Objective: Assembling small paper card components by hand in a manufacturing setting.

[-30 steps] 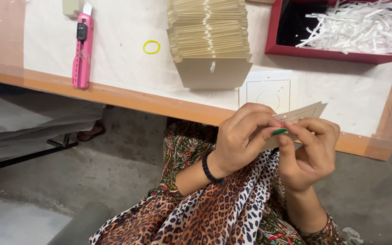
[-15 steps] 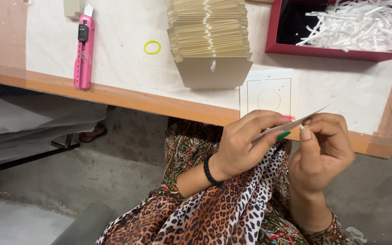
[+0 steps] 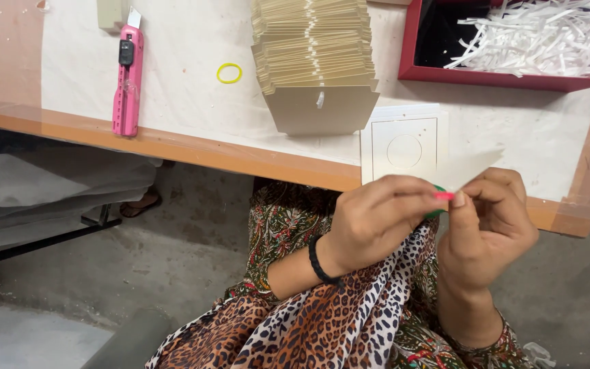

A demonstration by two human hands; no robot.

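My left hand [image 3: 377,219] and my right hand [image 3: 489,225] meet in front of me, just below the table's front edge. Together they pinch a small pale card piece [image 3: 466,167] that sticks up and to the right, edge-on and blurred. Something small, green and pink, [image 3: 438,198] shows between the fingers; I cannot tell what it is. A black band circles my left wrist. Right behind the hands, a white card with a printed circle [image 3: 404,147] lies flat on the table.
A fanned stack of tan folded cards [image 3: 315,55] stands on the white table [image 3: 186,96]. A pink utility knife [image 3: 128,82] and a yellow rubber band [image 3: 229,73] lie left of it. A red tray [image 3: 486,75] with white paper shreds sits at the back right.
Both hands have lifted a little, and the card piece has turned from flat-facing to edge-on, pointing up and to the right.
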